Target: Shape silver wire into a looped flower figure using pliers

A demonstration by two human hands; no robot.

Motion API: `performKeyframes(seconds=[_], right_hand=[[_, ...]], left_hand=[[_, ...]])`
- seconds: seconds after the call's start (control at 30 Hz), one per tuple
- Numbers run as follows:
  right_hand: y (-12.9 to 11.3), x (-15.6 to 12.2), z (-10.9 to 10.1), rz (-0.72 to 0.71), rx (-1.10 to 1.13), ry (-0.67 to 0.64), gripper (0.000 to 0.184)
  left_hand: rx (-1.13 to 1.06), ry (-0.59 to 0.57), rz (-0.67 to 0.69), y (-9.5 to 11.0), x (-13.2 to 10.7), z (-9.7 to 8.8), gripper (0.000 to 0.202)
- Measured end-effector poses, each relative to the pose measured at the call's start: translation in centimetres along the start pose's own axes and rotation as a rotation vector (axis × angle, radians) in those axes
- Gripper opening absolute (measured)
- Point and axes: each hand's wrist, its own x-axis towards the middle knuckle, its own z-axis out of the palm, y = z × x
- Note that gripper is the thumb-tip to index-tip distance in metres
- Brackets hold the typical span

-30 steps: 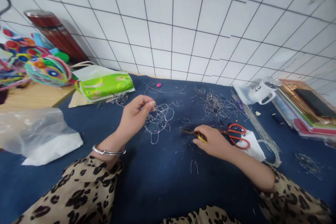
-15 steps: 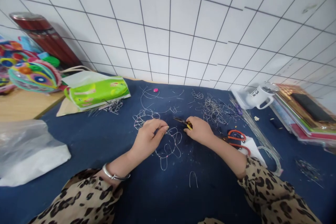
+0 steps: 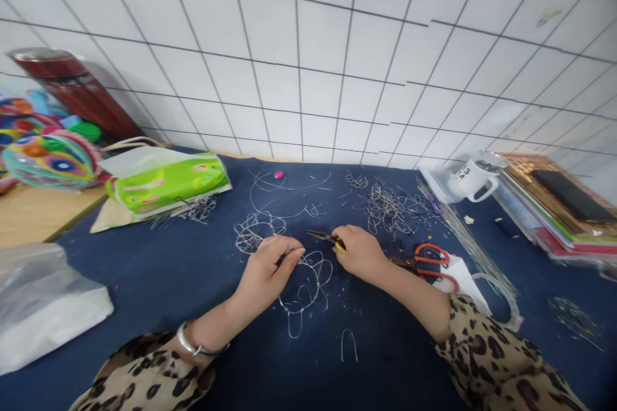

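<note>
My left hand (image 3: 274, 266) pinches a looped wire ring (image 3: 315, 282), thin and silvery with small pink beads along it. Its petal-like loops hang below the fingertips, and part of the ring is hidden behind the hand. My right hand (image 3: 359, 253) is wrapped round a pair of pliers (image 3: 322, 235) with yellow grips; the dark jaws point left, a little above the ring and apart from it. Behind my left hand lies another wire piece (image 3: 248, 231) with similar loops. A bent U-shaped wire (image 3: 349, 343) rests on the blue cloth nearer to me.
Orange-handled scissors (image 3: 431, 263) and a tangled wire pile (image 3: 388, 205) lie to the right, beside long straight wires (image 3: 475, 250). A white mug (image 3: 479, 176) and stacked books (image 3: 554, 205) stand farther right. At left are a green tissue pack (image 3: 173, 183) and a plastic bag (image 3: 53, 302).
The view has tilted up slightly, so most things appear lower. Both hands keep their holds; the plier jaws remain close to the left fingertips.
</note>
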Motion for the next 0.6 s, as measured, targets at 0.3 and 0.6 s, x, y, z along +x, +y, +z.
performKeyframes(seconds=[0.3, 0.6], right_hand=[[0.0, -0.3, -0.5, -0.006, 0.094, 0.018, 0.018], [4.2, -0.7, -9.6, 0.102, 0.210, 0.160, 0.022]], left_hand=[[0.105, -0.010, -0.007, -0.7, 0.2, 0.4, 0.017], [0.103, -0.049, 0.009, -1.1, 0.2, 0.5, 0.017]])
